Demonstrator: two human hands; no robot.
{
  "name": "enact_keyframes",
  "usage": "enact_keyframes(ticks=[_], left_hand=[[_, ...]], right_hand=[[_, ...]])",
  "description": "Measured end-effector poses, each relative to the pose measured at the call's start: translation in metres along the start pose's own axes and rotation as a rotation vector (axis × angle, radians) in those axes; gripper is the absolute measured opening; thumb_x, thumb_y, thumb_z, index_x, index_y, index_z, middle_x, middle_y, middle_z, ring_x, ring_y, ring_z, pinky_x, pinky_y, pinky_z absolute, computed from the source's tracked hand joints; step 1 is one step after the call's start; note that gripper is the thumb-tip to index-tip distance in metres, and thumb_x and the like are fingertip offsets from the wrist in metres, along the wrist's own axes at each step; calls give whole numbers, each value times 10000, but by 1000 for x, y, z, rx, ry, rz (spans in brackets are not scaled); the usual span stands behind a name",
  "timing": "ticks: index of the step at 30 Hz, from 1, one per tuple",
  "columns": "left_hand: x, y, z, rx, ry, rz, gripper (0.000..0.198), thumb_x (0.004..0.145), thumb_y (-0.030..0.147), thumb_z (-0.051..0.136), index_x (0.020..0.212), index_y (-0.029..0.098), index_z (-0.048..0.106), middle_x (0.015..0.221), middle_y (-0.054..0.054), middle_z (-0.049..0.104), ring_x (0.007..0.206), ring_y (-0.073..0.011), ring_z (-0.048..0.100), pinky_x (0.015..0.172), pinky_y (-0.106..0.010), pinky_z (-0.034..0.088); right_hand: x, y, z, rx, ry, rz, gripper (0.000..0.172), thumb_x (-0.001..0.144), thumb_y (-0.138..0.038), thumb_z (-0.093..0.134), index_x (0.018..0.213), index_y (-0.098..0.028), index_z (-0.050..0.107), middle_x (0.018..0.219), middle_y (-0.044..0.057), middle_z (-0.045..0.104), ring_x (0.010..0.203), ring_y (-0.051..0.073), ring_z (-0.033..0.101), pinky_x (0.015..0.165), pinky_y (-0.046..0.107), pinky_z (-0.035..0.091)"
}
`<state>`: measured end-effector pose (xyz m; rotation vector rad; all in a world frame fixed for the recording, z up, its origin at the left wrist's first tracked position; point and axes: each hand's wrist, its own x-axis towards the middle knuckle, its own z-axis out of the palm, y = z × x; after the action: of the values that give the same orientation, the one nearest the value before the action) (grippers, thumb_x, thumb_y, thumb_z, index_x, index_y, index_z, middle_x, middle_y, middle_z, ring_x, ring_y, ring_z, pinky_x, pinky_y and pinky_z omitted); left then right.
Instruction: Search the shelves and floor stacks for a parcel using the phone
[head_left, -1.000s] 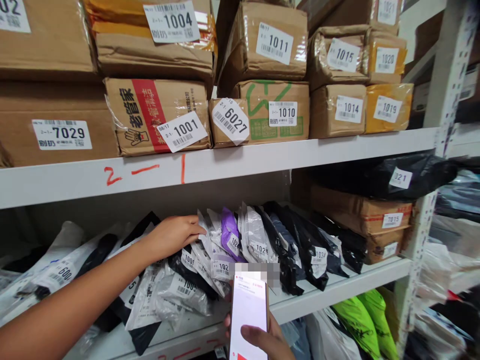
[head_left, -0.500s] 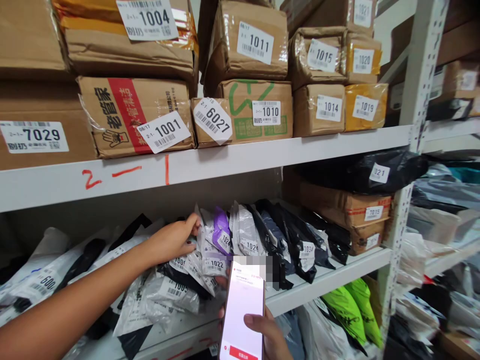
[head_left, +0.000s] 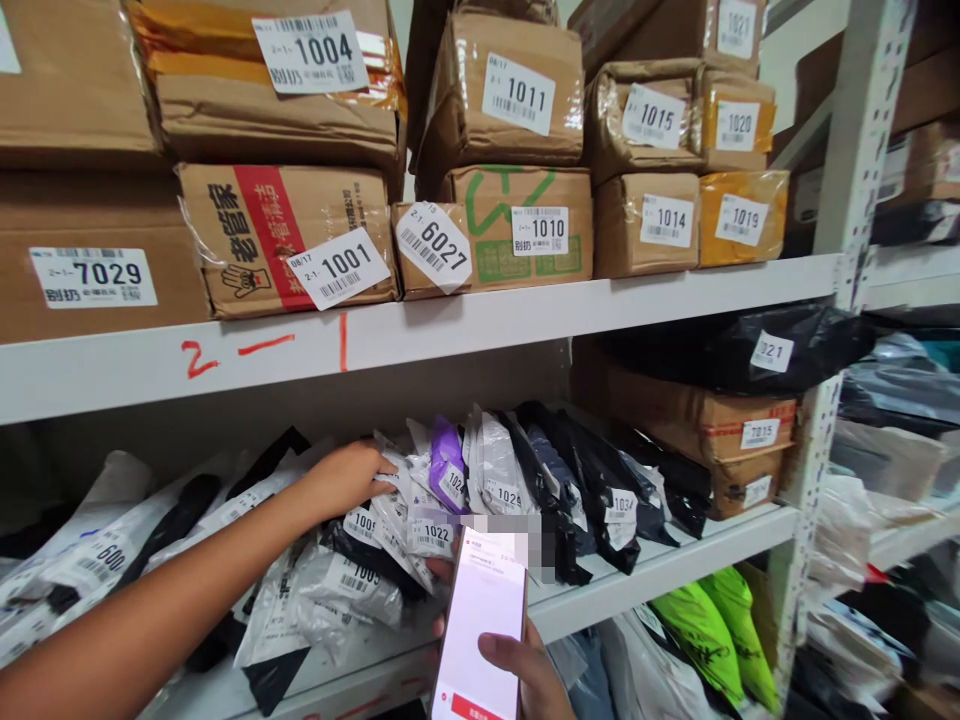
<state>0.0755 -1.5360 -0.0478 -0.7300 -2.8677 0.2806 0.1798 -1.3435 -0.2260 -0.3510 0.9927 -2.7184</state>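
Observation:
My left hand (head_left: 346, 480) reaches into the lower shelf, its fingers curled over the top edge of the grey and white mailer bags (head_left: 390, 520) standing in a row. A purple mailer bag (head_left: 448, 466) stands just right of the fingertips. My right hand (head_left: 525, 672) holds a phone (head_left: 480, 625) upright at the bottom centre; its pale screen faces me with a red bar at the bottom. Black mailer bags (head_left: 585, 485) lean further right, each with a white number label.
The white upper shelf (head_left: 450, 320), marked "2-1" in red, carries taped cardboard boxes (head_left: 300, 230) with number labels. A black bag (head_left: 750, 345) lies on brown boxes at the right. Green bags (head_left: 712, 640) sit below. A perforated metal upright (head_left: 832, 330) stands on the right.
My left hand has slid slightly left and down along the bag tops. The phone has stayed in my right hand, and the view has shifted a little.

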Motion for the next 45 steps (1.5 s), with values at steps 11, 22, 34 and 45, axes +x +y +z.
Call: enact_keyframes(ticks=[11,22,34,45], left_hand=[[26,21,-2,29,-139,226,251,885,280,493,740,188,676,808,-58,698,774,-183,622,706,-271,419],[32,26,3,-101,11,50,39,777,160,501,779,178,535,786,-21,622,734,-157,561,634,-252,358],[30,38,11,197,-91,186,613,663,114,686,1230,148,455,949,-133,699,882,-296,655,672,-306,446],[20,25,14,155,10,258,287,862,131,438,1067,243,606,929,-35,712,866,-226,656,642,-271,380]], right_hand=[[6,-9,6,99,-26,-38,839,550,-336,782,1312,-139,491,842,115,751,722,240,673,645,329,461],[13,-5,8,165,-50,-149,755,594,-281,766,1298,-229,498,886,67,752,870,264,664,687,357,508],[14,-7,9,110,-27,-156,740,593,-304,770,1286,-235,521,886,66,750,746,242,654,676,358,478],[-3,-11,-1,-166,182,-61,504,506,-373,864,936,-179,686,821,116,761,752,263,678,726,385,485]])
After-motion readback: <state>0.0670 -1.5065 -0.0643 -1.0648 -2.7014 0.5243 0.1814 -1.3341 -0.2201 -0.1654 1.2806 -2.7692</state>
